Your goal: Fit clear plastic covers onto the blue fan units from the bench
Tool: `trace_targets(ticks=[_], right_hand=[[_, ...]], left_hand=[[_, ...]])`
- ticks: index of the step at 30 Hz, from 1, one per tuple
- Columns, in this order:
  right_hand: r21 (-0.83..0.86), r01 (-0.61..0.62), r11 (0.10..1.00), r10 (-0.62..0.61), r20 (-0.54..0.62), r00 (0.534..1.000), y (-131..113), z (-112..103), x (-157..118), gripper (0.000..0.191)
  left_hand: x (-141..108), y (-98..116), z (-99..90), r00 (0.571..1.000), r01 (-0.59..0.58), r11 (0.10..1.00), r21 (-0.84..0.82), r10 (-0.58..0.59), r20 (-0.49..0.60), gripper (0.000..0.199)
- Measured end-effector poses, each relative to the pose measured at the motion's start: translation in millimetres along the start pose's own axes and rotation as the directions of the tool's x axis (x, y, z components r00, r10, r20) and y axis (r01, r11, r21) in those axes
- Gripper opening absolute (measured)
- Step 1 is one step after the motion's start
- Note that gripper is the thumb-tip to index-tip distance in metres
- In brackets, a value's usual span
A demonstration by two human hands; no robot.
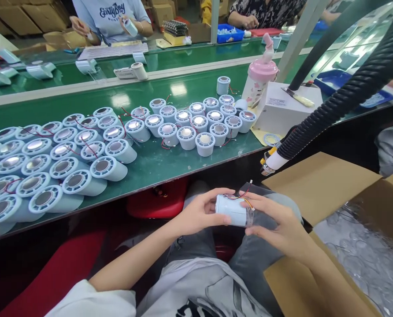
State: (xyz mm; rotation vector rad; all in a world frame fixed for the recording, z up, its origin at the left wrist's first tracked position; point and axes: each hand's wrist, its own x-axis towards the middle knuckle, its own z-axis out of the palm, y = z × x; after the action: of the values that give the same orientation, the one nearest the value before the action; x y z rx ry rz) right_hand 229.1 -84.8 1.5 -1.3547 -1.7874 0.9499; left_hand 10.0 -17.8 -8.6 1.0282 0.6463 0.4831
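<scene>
Above my lap, a light blue cylinder (231, 210) lies on its side between my hands. My left hand (203, 211) is wrapped round its left end, thumb along the near side. My right hand (276, 220) pinches the right end, where a clear plastic part (250, 217) sits against the cylinder. Red, black and yellow wires with small white connectors come out at the top, near my right fingertips. On the green bench beyond stand many similar blue cylinders (205, 143) with round metallic centres, some with red wires.
A black ribbed hose (342, 92) with a nozzle hangs at the right. Behind it are a white box (282, 105) and a pink-lidded cup (261, 77). An open carton (322, 185) holds clear plastic parts. Across the bench, a person holds a cylinder (130, 27).
</scene>
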Motion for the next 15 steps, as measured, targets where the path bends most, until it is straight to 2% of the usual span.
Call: trace_targets(ticks=[3, 7, 15], right_hand=[[-0.017, 0.015, 1.0, -0.015, -0.001, 1.0, 0.8, 2.5, -3.5, 0.035], [0.057, -0.006, 0.998, 0.006, 0.01, 1.0, 3.3, 5.1, -6.6, 0.041], [0.263, -0.144, 0.954, 0.13, 0.072, 0.989, -0.9, 9.6, -6.0, 0.038]], left_hand=[[-0.2, 1.2, -0.7, 1.0, 0.025, 1.0, -0.011, -0.025, 0.002, 0.073], [-1.2, 0.2, -1.4, 1.0, 0.025, 1.0, -0.012, -0.025, 0.009, 0.075], [-5.3, -3.5, -1.9, 0.998, 0.032, 0.999, -0.002, -0.032, 0.046, 0.076]])
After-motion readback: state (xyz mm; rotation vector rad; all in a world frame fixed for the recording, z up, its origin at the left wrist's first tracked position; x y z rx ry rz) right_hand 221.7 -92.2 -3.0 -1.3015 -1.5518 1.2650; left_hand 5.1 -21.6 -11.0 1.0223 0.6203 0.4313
